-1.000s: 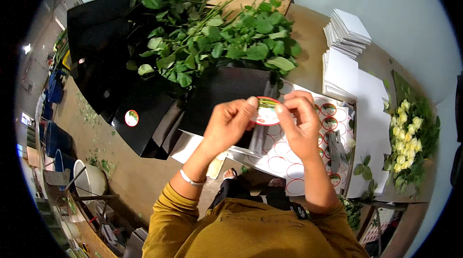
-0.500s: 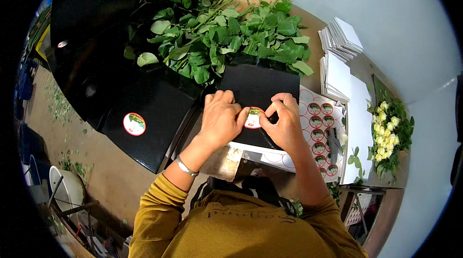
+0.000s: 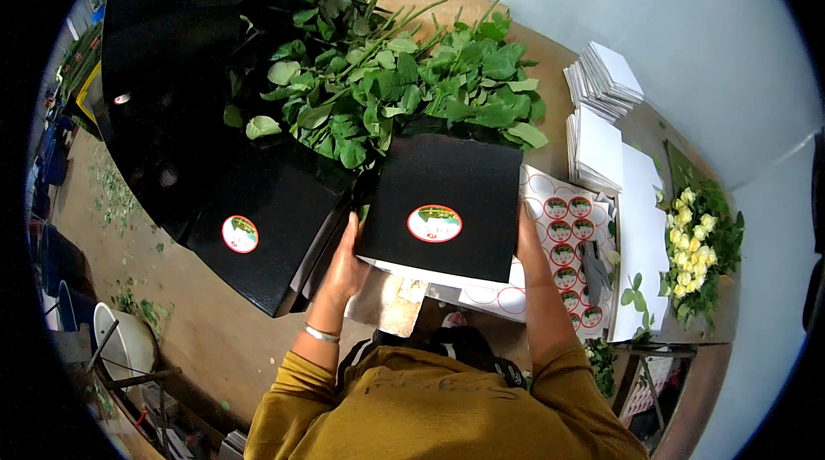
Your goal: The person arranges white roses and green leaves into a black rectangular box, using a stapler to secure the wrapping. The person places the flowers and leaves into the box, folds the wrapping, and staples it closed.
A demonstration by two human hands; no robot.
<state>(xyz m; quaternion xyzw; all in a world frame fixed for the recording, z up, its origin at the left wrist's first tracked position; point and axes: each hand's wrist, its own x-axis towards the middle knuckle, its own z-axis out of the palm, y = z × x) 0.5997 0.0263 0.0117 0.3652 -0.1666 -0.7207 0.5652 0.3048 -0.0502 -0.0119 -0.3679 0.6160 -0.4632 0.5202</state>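
Between my hands is a black-wrapped bunch (image 3: pixel 447 168), with a flat top and leafy green stems (image 3: pixel 464 73) at its far end. An oval red-rimmed sticker (image 3: pixel 435 224) lies flat on its near half. My left hand (image 3: pixel 345 258) holds its left side, my right hand (image 3: pixel 528 241) its right side; most fingers are hidden by the black wrap. To the left stand more black-wrapped bunches (image 3: pixel 284 189), the nearest with a similar sticker (image 3: pixel 240 234). Right of my right hand lies a sticker sheet (image 3: pixel 541 185), partly peeled, with a grey tool (image 3: pixel 593 271) on it.
Stacks of white cards (image 3: pixel 599 146) stand on the table at the right, with a long white board (image 3: pixel 636 237) beside them. Cream roses (image 3: pixel 690 241) lie at the far right. A white bucket (image 3: pixel 120 335) and scattered leaves are on the floor at the left.
Both hands have let go of the sticker, which now lies flat, and moved apart to the two sides of the black-wrapped bunch. My head view has shifted slightly.
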